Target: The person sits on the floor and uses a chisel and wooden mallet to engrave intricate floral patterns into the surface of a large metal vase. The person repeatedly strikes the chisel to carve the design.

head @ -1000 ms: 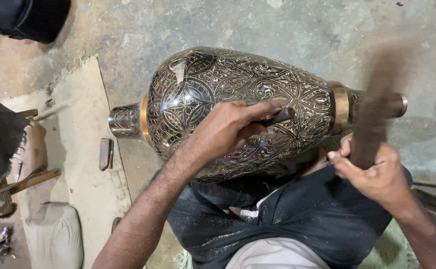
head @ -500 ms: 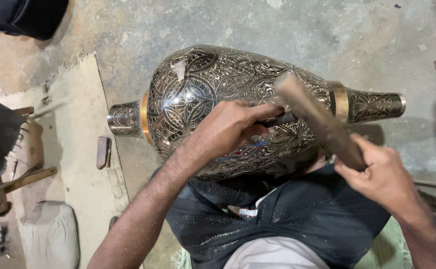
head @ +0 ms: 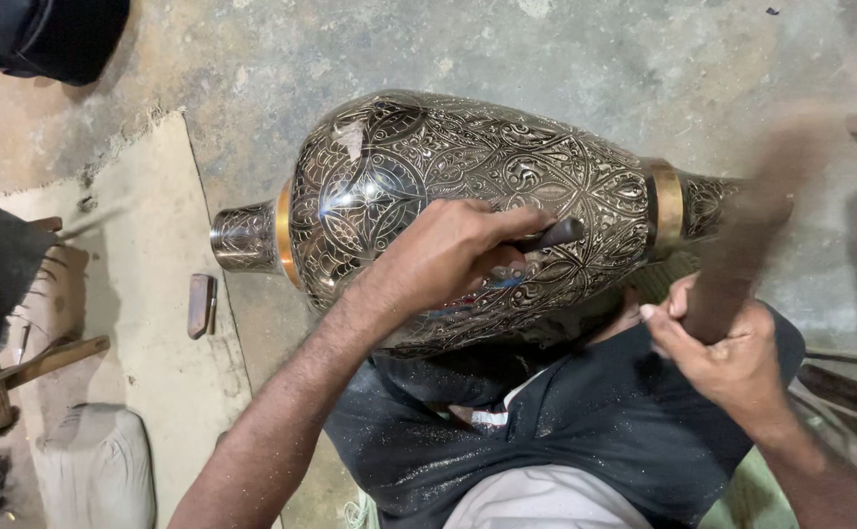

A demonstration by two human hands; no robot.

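Left hand [head: 448, 257] clenched around chisel [head: 554, 235] against engraved vase [head: 468, 176], right hand [head: 722, 358] raised, grasping blurred mallet [head: 752, 235]

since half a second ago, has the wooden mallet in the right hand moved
Yes. The wooden mallet has swung up and away from the chisel, now blurred over the vase neck.

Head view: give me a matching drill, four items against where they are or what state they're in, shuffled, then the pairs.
Items:
1. engraved vase
2. chisel
3. wooden mallet
4. small wooden block

Places or states:
A. motion-blurred, gripped in the right hand
B. lying on its side across the lap
C. flat on the beige mat, left of the vase
D. held in the left hand, against the vase

Pairs: 1-B, 2-D, 3-A, 4-C
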